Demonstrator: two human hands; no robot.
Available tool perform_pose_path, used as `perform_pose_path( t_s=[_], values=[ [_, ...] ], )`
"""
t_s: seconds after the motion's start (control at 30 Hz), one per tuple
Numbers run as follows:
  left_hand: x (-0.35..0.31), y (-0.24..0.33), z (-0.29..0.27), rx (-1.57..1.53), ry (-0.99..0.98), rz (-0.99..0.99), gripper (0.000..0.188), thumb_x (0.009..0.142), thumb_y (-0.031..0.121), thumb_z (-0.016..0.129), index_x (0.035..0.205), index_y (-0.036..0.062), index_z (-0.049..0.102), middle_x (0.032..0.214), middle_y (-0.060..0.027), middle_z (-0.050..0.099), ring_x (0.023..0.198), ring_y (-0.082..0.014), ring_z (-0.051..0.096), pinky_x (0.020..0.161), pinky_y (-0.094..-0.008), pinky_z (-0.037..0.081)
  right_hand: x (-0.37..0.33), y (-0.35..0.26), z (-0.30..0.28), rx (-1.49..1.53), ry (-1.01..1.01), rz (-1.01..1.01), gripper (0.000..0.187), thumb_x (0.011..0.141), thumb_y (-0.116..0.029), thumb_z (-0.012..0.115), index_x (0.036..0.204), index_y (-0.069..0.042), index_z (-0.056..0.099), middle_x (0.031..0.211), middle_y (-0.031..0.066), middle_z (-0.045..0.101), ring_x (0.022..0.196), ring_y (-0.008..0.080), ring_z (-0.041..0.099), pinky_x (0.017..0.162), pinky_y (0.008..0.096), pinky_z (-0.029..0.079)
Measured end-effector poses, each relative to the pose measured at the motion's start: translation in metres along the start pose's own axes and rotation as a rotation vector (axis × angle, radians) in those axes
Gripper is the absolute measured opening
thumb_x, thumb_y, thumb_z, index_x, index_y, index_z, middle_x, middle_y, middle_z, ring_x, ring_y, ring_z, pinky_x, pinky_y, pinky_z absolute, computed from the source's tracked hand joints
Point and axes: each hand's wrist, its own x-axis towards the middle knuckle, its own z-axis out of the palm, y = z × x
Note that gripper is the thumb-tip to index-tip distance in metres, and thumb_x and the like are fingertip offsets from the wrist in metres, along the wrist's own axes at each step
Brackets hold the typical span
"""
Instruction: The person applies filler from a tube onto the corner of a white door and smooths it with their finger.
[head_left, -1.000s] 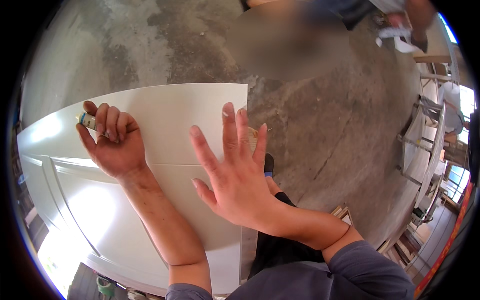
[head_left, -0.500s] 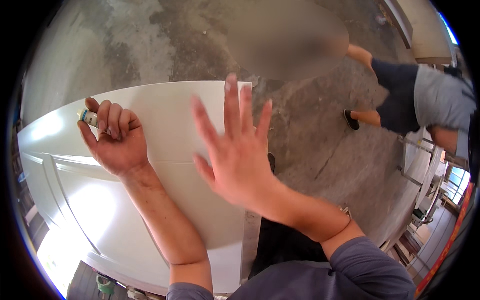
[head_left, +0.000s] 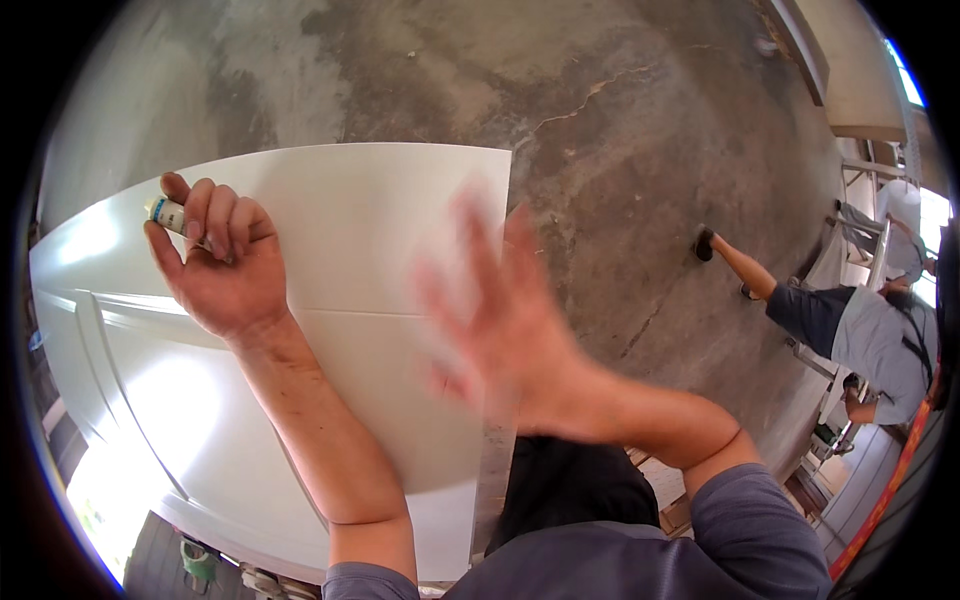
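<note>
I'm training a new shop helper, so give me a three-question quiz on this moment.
1. True or false: the left hand is closed around a small tube.
2. The right hand is: A) gripping a brush, B) open and empty, C) out of view.
3. What do both hands hover over or rest on?

Key: 1 true. 2 B; it is blurred, fingers spread. 3 The white door panel.

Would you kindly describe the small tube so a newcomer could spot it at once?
Find the big white panel lying over the concrete floor. At its upper left edge, the left hand is closed around a small pale tube, the only coloured item on that white surface.
</note>
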Motion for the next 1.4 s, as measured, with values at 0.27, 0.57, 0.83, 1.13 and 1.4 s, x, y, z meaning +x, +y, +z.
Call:
perform_pose_path(
  t_s=[0.27,0.57,0.83,1.13,1.4],
  values=[
    [0.002,0.01,-0.003,-0.026,-0.021,0.015,0.036,0.105,0.028,0.062,0.128,-0.0002,0.061,0.079,0.0006,0.045,0.062,-0.0107,0.037,0.057,-0.0279,0.029,0.037,0.017,0.003,0.161,-0.115,-0.203,0.088,0.092,-0.043,0.074,0.163,-0.016,0.03,0.173,0.0258,0.017,0.158,0.0533,0.017,0.126,0.0642,0.02],
    [0.004,0.009,-0.004,-0.014,-0.034,0.016,0.041,0.106,0.03,0.059,0.129,-0.0042,0.059,0.079,-0.0006,0.045,0.062,-0.0112,0.036,0.056,-0.028,0.029,0.041,0.088,-0.019,0.948,0.376,0.527,0.097,0.105,-0.019,0.063,0.168,-0.001,-0.008,0.177,0.0232,-0.005,0.164,0.0402,0.008,0.129,0.0468,0.023],
    [0.001,0.009,-0.004,0.0,-0.04,0.023,0.042,0.107,0.029,0.058,0.131,-0.0049,0.058,0.079,-0.0009,0.045,0.062,-0.0109,0.037,0.057,-0.0281,0.03,0.026,0.066,0.015,1.025,0.286,0.57,0.099,0.106,-0.02,0.058,0.166,-0.002,-0.018,0.175,0.0291,-0.013,0.163,0.0419,-0.003,0.129,0.0486,0.016],
    [0.001,0.007,-0.005,-0.006,-0.037,0.02,0.042,0.107,0.03,0.058,0.131,-0.0048,0.058,0.079,-0.0006,0.046,0.062,-0.0108,0.038,0.057,-0.0277,0.03,0.029,0.066,0.018,0.998,0.296,0.548,0.093,0.111,-0.028,0.049,0.164,0.001,-0.022,0.171,0.0393,-0.007,0.163,0.0451,-0.002,0.13,0.0503,0.008],
    [0.001,0.007,-0.004,-0.004,-0.023,0.019,0.042,0.107,0.029,0.058,0.131,-0.0048,0.058,0.079,-0.0008,0.046,0.061,-0.0108,0.037,0.056,-0.0278,0.03,0.051,0.086,0.005,0.972,0.382,0.594,0.102,0.108,-0.032,0.058,0.165,0.0,-0.021,0.174,0.0316,-0.011,0.164,0.0397,-0.005,0.13,0.0475,0.015]
  ],
)
